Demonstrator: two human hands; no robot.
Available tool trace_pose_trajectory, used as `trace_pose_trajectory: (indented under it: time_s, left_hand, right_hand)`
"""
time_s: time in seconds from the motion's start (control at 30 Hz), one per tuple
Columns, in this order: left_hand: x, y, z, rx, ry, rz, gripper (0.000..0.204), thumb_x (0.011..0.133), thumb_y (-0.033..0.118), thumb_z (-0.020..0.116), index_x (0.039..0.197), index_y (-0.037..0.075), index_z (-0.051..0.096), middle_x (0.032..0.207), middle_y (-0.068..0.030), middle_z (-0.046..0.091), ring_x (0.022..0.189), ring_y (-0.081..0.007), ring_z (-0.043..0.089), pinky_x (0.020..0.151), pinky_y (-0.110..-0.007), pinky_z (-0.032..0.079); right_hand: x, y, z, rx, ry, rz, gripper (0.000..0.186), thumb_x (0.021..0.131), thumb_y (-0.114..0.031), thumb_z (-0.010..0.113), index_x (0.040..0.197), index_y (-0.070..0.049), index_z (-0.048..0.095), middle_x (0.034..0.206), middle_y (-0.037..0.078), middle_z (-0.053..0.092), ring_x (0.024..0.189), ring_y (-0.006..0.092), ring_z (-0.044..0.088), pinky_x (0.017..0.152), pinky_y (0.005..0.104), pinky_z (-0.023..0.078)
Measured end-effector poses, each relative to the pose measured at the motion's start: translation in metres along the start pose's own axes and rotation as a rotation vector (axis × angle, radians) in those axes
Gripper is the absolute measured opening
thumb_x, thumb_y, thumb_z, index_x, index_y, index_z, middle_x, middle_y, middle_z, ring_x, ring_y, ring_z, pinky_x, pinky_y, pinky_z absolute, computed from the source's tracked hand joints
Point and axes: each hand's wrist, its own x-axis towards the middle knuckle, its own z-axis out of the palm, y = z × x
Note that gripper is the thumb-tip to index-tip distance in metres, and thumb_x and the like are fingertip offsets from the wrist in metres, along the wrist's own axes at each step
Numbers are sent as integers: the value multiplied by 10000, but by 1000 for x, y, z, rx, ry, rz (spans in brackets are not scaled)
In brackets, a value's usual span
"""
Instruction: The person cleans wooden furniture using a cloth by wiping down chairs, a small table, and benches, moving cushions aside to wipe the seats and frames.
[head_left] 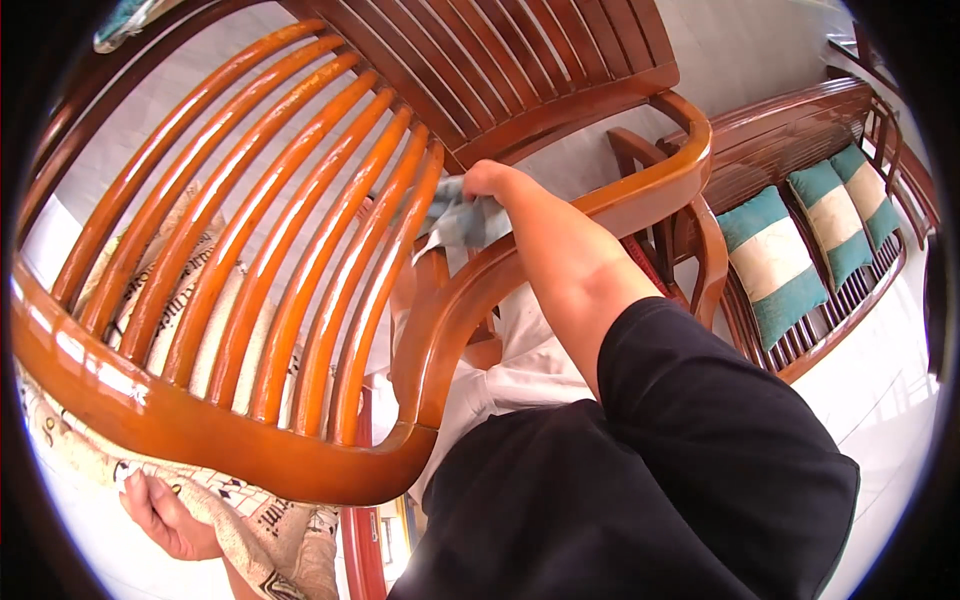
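A glossy wooden chair [290,470] with a curved, slatted seat fills the left and middle of the head view. My right hand [485,178] reaches over its armrest [640,195]. The fingers close on a grey-blue rag [462,222], bunched between the seat slats and the armrest. Part of the rag is hidden behind the slats. At the lower left, below the chair's front rail, my left hand [165,515] is closed on the edge of a beige printed cloth [270,530]. That cloth hangs by my wrist and shows again through the slats.
A wooden bench [800,120] stands to the right with several teal and cream cushions [770,262] on it. The chair's slatted backrest [510,70] rises at the far side. A dark wooden rail [110,75] curves along the upper left. Pale tiled floor [870,400] shows at the right.
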Motion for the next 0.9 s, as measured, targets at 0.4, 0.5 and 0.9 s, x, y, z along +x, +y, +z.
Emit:
trace_pose_trajectory:
  time_s: [0.4,0.5,0.9]
  left_hand:
    - [14,23,45,-85,-132,207,281,934,-110,516,1115,-53,723,922,-118,579,967,-285,583,1011,-405,431]
    - [16,23,56,-129,-71,278,297,908,-94,527,1076,-12,757,886,-91,605,1142,-361,579,1097,-489,390]
    - [23,23,-87,-777,227,-378,195,931,-37,594,1054,33,729,934,-18,651,956,-152,637,963,-319,515]
  right_hand:
    - [-141,-77,28,-113,610,-335,445,850,-319,628,1230,-103,715,1170,195,741,1114,369,701,976,449,545]
    - [-223,-96,74,-13,516,-596,464,854,-296,640,1264,-92,717,1136,177,756,1086,302,720,956,416,554]
    - [-344,58,52,603,313,-816,424,864,-116,594,1257,-16,717,1112,43,721,1014,151,660,958,332,527]
